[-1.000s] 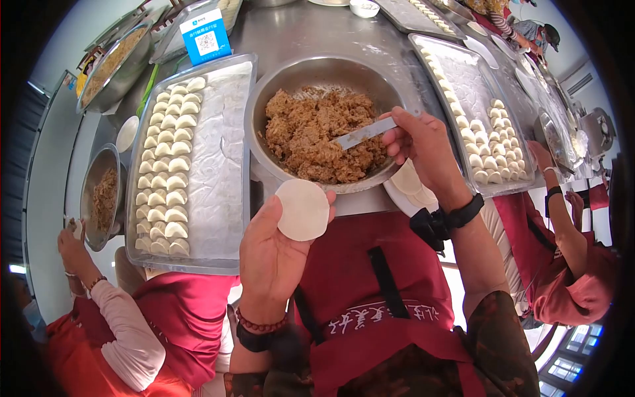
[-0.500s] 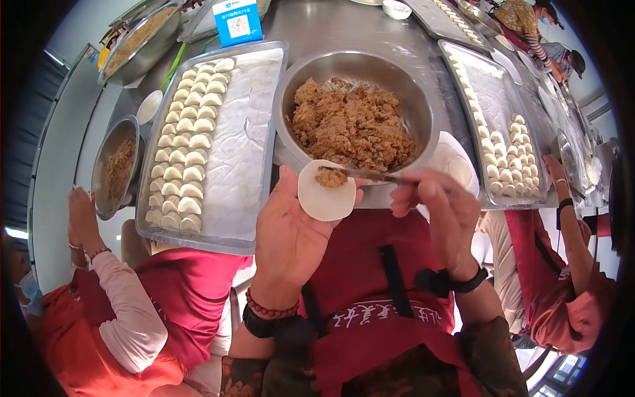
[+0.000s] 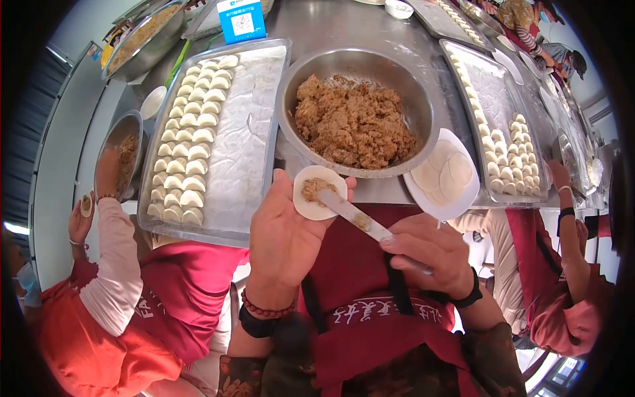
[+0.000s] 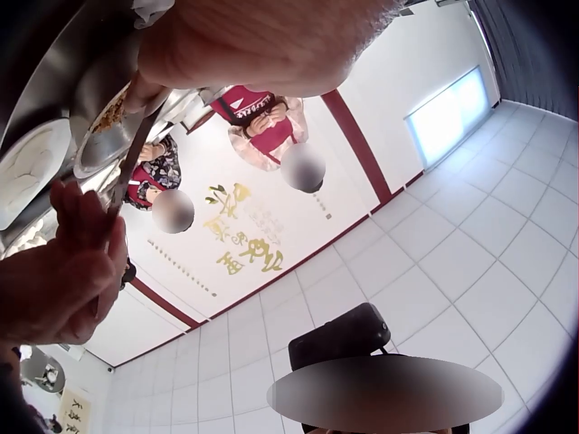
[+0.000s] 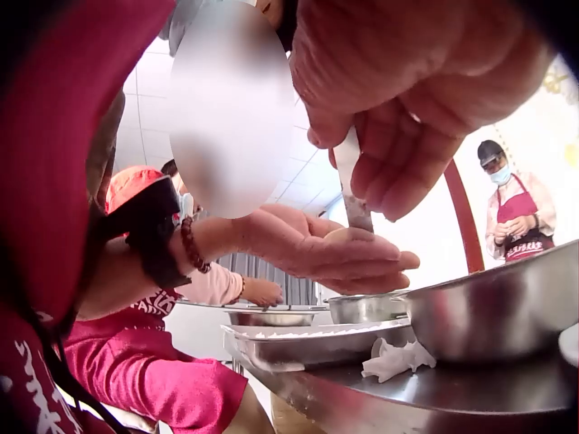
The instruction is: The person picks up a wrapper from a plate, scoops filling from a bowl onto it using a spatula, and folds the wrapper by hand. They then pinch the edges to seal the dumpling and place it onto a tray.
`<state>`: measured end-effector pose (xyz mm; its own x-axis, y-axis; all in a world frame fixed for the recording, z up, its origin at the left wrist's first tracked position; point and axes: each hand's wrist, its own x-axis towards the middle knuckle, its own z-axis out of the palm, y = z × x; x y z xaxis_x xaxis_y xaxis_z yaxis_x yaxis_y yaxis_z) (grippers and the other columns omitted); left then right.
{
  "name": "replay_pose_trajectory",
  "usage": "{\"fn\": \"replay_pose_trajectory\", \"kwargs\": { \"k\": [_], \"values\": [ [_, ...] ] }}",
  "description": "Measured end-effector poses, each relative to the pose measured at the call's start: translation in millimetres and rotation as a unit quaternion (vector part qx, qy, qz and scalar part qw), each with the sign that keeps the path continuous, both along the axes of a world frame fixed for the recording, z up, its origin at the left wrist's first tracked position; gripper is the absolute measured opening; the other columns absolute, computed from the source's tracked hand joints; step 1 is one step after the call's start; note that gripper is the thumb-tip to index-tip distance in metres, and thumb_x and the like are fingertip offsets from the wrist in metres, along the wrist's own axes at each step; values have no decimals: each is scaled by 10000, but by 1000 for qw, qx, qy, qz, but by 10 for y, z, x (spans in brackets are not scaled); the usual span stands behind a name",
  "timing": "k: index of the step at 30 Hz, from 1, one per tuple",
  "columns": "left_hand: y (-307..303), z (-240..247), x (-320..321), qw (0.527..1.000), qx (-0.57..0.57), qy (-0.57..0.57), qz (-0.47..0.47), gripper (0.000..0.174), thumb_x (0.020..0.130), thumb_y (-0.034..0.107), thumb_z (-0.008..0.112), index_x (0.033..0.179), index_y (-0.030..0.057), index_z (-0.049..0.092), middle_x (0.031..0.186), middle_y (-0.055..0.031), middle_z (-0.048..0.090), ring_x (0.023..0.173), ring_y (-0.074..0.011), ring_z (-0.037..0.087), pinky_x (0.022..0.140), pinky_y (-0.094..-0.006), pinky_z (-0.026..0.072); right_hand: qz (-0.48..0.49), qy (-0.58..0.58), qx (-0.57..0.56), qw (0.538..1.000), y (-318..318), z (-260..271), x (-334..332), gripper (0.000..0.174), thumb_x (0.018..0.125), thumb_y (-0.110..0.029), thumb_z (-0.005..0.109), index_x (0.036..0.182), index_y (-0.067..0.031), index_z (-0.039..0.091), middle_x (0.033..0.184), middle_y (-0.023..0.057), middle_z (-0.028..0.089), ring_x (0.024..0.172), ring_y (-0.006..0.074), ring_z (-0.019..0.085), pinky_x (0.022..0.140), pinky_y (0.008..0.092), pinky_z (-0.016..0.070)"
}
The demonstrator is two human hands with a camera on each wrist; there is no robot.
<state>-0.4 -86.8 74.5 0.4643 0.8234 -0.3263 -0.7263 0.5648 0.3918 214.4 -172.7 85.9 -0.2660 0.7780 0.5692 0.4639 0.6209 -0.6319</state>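
My left hand [image 3: 281, 241] is palm up, a round dumpling wrapper [image 3: 306, 208] lying across its extended fingers. Brown minced filling [image 3: 314, 187] sits in the middle of the wrapper. In my right hand [image 3: 436, 251] I grip a flat metal spatula [image 3: 357, 217] smeared with filling, its tip resting on the filling in the wrapper. The right wrist view shows the spatula [image 5: 353, 185] pinched between thumb and fingers above the left palm. Just beyond both hands stands a steel bowl [image 3: 424, 109] of minced filling [image 3: 357, 122].
A white plate [image 3: 471, 192] of stacked wrappers [image 3: 444, 171] lies right of the bowl. Trays with rows of dumplings stand on the left [image 3: 248, 126] and right [image 3: 486, 99]. A person [image 3: 106, 264] works at the left, another [image 3: 569, 264] at the right.
The spatula came out of the bowl with filling and moved onto the wrapper, where the filling now lies spread. At the left, the neighbour's hand has reached into their bowl.
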Motion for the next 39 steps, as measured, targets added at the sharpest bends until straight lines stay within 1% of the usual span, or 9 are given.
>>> {"fn": "replay_pose_trajectory", "kwargs": {
  "k": [2,4,5,6,8,11,16,32,39],
  "values": [
    [-30,-22,-41,999,-20,-18,28,640,1075,403,286,1307,-186,379,1337,-362,481,1310,-487,444,1142,-559,356,-26,69,-55,996,-25,31,79,192,855,-68,712,1028,13,693,876,119,686,784,242,673,679,319,552],
    [-47,-35,-80,1000,-10,4,9,630,1076,399,289,1299,-181,391,1328,-346,496,1307,-487,448,1143,-560,353,-88,130,-110,981,-6,72,145,167,908,-93,657,1016,26,700,863,123,695,782,214,672,693,300,541],
    [-58,-46,-94,1000,-6,13,-4,625,1076,397,291,1296,-179,398,1324,-338,503,1306,-486,450,1144,-560,352,-119,132,-152,972,50,90,193,218,974,-127,573,1063,36,689,882,120,705,780,166,659,715,282,530],
    [-66,-61,-100,1000,-9,9,-4,625,1077,398,288,1295,-177,398,1323,-336,505,1304,-486,452,1139,-559,360,-173,191,-163,952,115,58,163,235,1007,-122,536,1104,33,684,882,99,708,784,135,649,728,271,527],
    [-73,-92,-115,1000,-18,2,-2,626,1077,400,283,1295,-175,400,1322,-332,508,1300,-486,457,1131,-555,375,-181,226,-146,946,321,-39,207,248,1023,-137,529,1132,28,679,877,74,704,780,112,642,722,259,527],
    [-77,-158,-139,1000,-24,-5,-10,633,1078,401,269,1299,-178,396,1322,-334,507,1293,-484,466,1109,-547,407,-178,256,-175,934,539,-75,223,256,1022,-172,553,1132,19,683,877,67,706,780,103,643,709,247,529],
    [-41,-241,-110,999,-32,18,-17,635,1079,400,257,1317,-174,386,1323,-341,504,1290,-480,471,1095,-541,425,-158,260,-201,931,756,-178,290,254,1016,-193,573,1126,1,693,872,57,707,774,88,640,686,234,529],
    [68,-286,-3,999,-41,19,-15,623,1079,399,262,1321,-161,390,1326,-343,510,1288,-479,475,1090,-538,429,-141,284,-286,904,828,-188,311,294,1032,-227,539,1102,19,685,849,56,692,734,99,639,642,227,520],
    [97,-278,-2,999,-30,17,-18,631,1080,398,254,1333,-168,372,1326,-368,495,1282,-480,480,1090,-533,430,-125,279,-305,902,835,-187,246,292,1034,-232,535,1108,13,676,849,52,695,737,93,643,630,221,512]
  ]
}}
